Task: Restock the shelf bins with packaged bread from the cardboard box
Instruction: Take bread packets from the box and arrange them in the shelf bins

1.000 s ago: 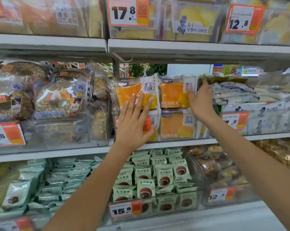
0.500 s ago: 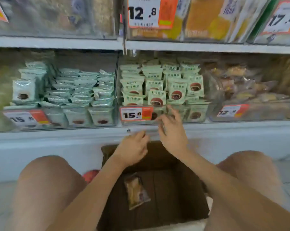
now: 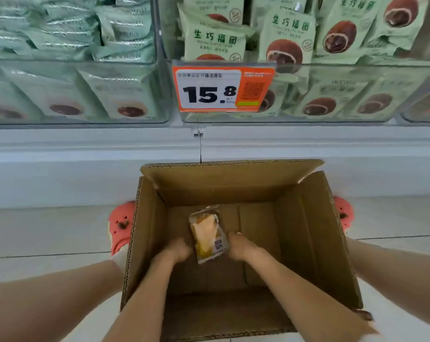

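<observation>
One clear-wrapped packet of yellow bread (image 3: 207, 232) lies on the bottom of the open cardboard box (image 3: 315, 233) on the floor. Both my hands are down inside the box. My left hand (image 3: 178, 248) presses against the packet's left edge with its fingers curled. My right hand (image 3: 239, 245) closes on the right edge, and its fingertips are hidden beneath it. The packet's near end sits between the two hands. Above the box, clear shelf bins (image 3: 332, 70) hold several green packets of chocolate buns.
An orange price tag reading 15.8 (image 3: 223, 88) hangs on the bin front. The white shelf base (image 3: 85, 164) runs just behind the box. My pink shoes (image 3: 121, 225) stand at either side of the box, and my knees flank it.
My view has dropped from the upper shelves to the box on the floor. Both hands left the orange bread packs, came down past the shelf edge and closed on the packet inside the box.
</observation>
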{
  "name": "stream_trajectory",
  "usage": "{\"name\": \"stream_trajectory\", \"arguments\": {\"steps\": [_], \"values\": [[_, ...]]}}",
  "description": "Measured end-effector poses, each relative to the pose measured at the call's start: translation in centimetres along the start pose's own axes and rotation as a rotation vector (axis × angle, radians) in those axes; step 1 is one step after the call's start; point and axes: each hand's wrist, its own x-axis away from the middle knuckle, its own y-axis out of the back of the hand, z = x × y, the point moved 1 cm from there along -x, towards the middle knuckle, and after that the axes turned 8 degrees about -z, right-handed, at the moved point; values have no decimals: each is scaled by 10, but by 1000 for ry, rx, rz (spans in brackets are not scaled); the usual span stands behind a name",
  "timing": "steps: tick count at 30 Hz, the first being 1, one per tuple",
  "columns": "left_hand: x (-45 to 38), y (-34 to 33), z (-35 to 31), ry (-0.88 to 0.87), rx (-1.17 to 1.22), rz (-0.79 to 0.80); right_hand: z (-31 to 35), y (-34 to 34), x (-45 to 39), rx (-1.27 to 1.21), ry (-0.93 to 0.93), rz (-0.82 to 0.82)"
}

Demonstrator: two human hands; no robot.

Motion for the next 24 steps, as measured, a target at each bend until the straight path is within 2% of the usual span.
{"name": "stream_trajectory", "arguments": {"steps": [3, 6, 9, 12, 17, 20, 24], "values": [[-13, -11, 3, 129, 276, 29, 0, -13, -15, -211, -82, 43], [-19, -21, 0, 217, 492, 83, 6, -26, -18, -284, -66, 132], [-24, -31, -5, 262, 639, 113, 15, -33, -15, -396, -63, 151], [-30, -39, -9, 281, 718, 98, 17, -31, -15, -532, -119, 115], [-26, -39, -18, 266, 740, 82, 22, -21, -19, -556, -133, 153], [-26, -35, -17, 262, 786, -3, 27, -18, -12, -637, -96, 166], [-21, -26, -12, 296, 941, -9, 19, -18, 1, -738, -155, 48]]}}
